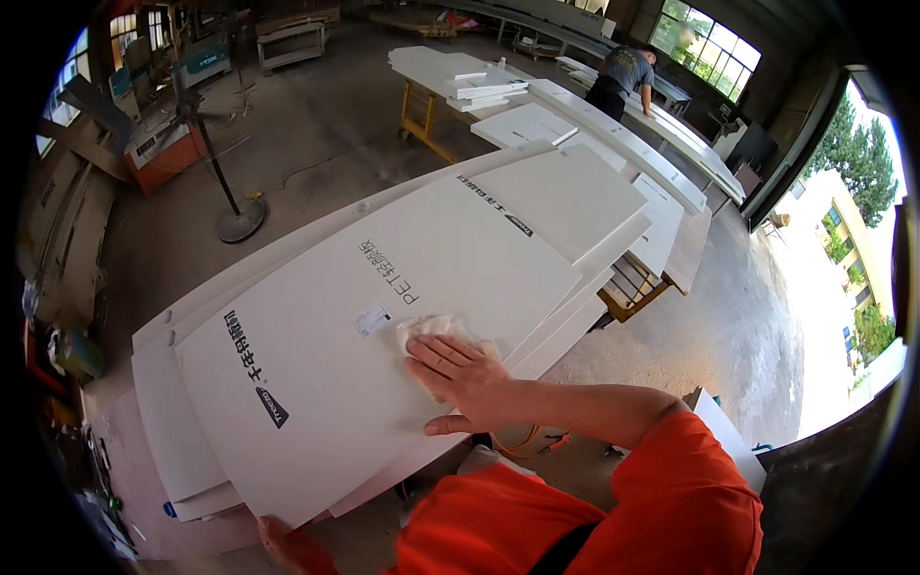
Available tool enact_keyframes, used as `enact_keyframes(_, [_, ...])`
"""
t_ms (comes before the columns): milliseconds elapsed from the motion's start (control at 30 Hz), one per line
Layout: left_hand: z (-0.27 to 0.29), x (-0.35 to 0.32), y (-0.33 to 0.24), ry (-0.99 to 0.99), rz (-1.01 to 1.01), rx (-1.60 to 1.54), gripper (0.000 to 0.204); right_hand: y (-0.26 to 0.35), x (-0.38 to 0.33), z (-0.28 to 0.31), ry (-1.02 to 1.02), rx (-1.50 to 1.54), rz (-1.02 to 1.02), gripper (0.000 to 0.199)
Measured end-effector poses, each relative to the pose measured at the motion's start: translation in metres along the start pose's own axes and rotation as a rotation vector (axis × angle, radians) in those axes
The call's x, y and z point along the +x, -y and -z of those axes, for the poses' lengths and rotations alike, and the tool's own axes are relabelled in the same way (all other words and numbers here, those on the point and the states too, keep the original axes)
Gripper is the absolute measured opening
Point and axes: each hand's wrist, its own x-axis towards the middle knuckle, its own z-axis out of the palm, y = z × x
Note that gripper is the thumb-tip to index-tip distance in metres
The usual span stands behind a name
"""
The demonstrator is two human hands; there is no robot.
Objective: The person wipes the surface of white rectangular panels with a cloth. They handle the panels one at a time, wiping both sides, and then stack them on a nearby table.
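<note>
A large white panel (316, 374) with dark printing lies on top of a stack of white boards in front of me. My right hand (462, 381) presses a crumpled whitish cloth (422, 331) onto the panel's face, fingers over the cloth and thumb out to the side. Just beyond the cloth is a small white label (371, 320) stuck to the panel. At the panel's near left corner, my left hand (280, 539) grips the edge; most of its fingers are hidden.
More white boards (522, 125) lie on tables further off, where another person (623, 77) bends over a long board. A pedestal fan (235, 216) stands on the floor to the left. At the right is a wide open doorway (843, 220). Tools (103, 470) lie at the lower left.
</note>
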Motion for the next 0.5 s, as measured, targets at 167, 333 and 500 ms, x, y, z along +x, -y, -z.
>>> enact_keyframes(167, [-0.009,0.002,0.001,-0.255,-0.151,0.051,0.053,-0.148,0.108,0.040,0.056,-0.014,-0.396,0.097])
enact_keyframes(333, [-0.022,0.010,0.002,-0.332,-0.184,0.027,0.062,-0.267,0.102,0.065,-0.028,-0.004,-0.653,0.094])
enact_keyframes(500, [0.107,0.048,0.028,-0.155,-0.618,0.916,0.063,-0.233,-0.004,0.050,-0.029,0.004,-0.568,0.088])
